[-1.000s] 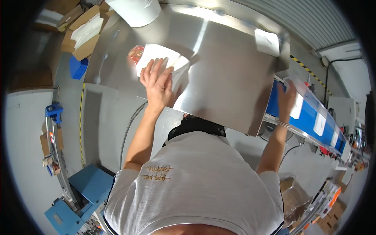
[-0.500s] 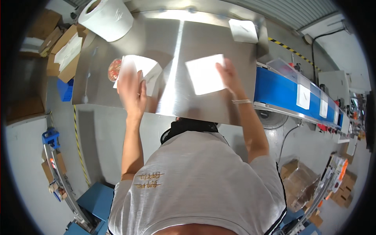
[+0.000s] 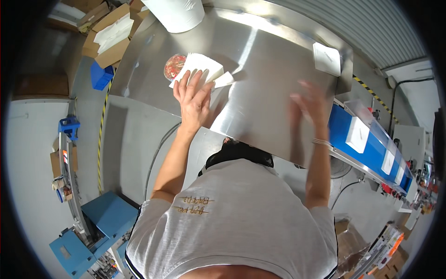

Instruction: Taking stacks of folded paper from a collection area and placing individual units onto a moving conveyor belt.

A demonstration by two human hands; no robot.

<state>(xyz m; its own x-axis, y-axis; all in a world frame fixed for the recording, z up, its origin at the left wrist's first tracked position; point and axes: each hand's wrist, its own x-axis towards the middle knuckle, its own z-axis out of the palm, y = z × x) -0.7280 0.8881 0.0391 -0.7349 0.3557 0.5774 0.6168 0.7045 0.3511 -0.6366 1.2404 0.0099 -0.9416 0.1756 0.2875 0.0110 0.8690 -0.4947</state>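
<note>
Clock from view centre. Left hand (image 3: 193, 97) at 11, fingers over white sheet stack (image 3: 203, 65); can't tell if that grip pinches. Round red-patterned pack (image 3: 175, 66) at stack's 9. Right hand (image 3: 311, 103) at 2, over steel surface (image 3: 269, 79); blurred, grip looks released. Blue belt (image 3: 339, 120) at 3, carrying white pieces (image 3: 357, 135).

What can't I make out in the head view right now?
All in the head view:
Near part of the white sheets: hidden by the left hand, whose palm is out of sight.
Round red-patterned item: right side covered by the sheets.
Right hand: blurred, exact finger pose unclear.
White cylinder: cut off by the upper edge.
Farthest white card: too small for detail.
</note>
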